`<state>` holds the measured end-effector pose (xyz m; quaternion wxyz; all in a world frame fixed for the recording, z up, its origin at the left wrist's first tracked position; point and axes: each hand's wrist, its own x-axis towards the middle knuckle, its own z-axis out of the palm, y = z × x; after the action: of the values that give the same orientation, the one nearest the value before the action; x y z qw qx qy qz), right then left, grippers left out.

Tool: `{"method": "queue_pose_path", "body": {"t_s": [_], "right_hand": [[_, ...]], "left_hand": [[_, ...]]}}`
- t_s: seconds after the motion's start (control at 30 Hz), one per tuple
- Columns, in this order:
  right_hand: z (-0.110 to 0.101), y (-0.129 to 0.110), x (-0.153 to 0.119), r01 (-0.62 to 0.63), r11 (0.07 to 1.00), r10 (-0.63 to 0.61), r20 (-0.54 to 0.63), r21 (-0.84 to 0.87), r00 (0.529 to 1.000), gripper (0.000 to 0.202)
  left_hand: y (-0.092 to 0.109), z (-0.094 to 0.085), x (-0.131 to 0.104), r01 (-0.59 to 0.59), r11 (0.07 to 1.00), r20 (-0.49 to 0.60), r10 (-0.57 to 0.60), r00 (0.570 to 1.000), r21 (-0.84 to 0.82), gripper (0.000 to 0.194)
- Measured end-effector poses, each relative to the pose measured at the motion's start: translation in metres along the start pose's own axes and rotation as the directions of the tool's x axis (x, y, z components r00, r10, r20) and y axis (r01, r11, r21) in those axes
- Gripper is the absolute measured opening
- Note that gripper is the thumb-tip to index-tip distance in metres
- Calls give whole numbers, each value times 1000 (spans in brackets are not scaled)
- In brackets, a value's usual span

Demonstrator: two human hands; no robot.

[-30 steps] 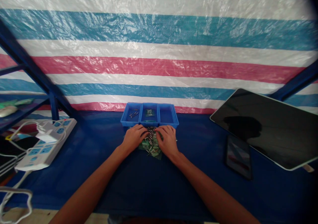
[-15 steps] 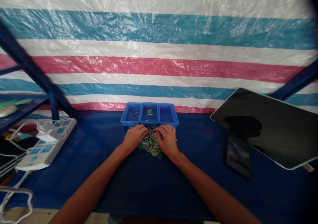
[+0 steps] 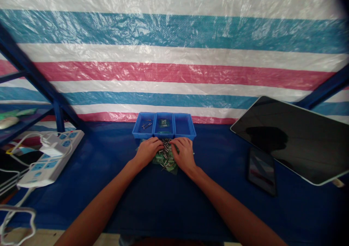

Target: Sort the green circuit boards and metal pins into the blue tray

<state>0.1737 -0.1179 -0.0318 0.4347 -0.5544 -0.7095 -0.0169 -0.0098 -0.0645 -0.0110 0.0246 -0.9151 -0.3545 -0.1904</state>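
Observation:
A loose pile of small metal screws [image 3: 165, 146] lies on the blue table, mixed with small green-tinted clear packets [image 3: 170, 165]. My left hand [image 3: 148, 150] rests at the pile's left side, its fingers bent toward the screws and the thumb a little apart. On the opposite side, my right hand [image 3: 184, 152] touches the pile with curved fingers, and a gap shows between thumb and forefinger. I make out nothing gripped in either hand. Just beyond the fingers stands a blue three-compartment tray [image 3: 164, 136]. A few screws [image 3: 147, 125] lie in its left compartment, and a packet [image 3: 164, 123] in the middle one.
At right, a dark-screened panel [image 3: 300, 137] and a black phone-like device [image 3: 261, 171] lie on the table [image 3: 163, 206]. A white power strip [image 3: 51, 162] with cables is at left. Blue frame bars [image 3: 58, 115] and a striped plastic sheet [image 3: 174, 73] bound the far side.
The fingers of my left hand have shifted very slightly at the pile. My right hand, the tray and its contents look the same.

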Motion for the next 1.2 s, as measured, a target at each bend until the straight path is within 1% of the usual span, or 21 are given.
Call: {"method": "queue_pose_path", "body": {"t_s": [0.23, 0.43, 0.57, 0.77, 0.97, 1.1, 1.2], "right_hand": [[1, 1, 0, -9, 1000, 9, 6, -3, 1000, 15], [-1, 0, 1, 3, 1000, -3, -1, 7, 1000, 15], [-2, -1, 1, 13, 999, -13, -12, 36, 1000, 15], [-5, -3, 2, 27, 997, -24, -38, 71, 999, 13], [-4, -2, 1, 8, 996, -2, -60, 88, 998, 13], [-3, -1, 0, 9, 996, -4, -60, 90, 998, 13], [-5, -2, 0, 18, 995, -12, -61, 98, 998, 14]], "left_hand": [[-1, 0, -1, -10, 1000, -8, 10, 1000, -6, 17], [4, -6, 0, -3, 996, -84, -4, 996, -94, 19], [5, -6, -1, 4, 990, -142, -25, 990, -144, 20], [7, -8, -3, -17, 981, -189, -20, 982, -193, 21], [9, -8, -4, -50, 979, -244, 0, 970, -197, 21], [8, -5, -4, -79, 981, -268, 28, 963, -180, 18], [8, -5, -5, -80, 980, -278, 27, 960, -182, 21]]}}
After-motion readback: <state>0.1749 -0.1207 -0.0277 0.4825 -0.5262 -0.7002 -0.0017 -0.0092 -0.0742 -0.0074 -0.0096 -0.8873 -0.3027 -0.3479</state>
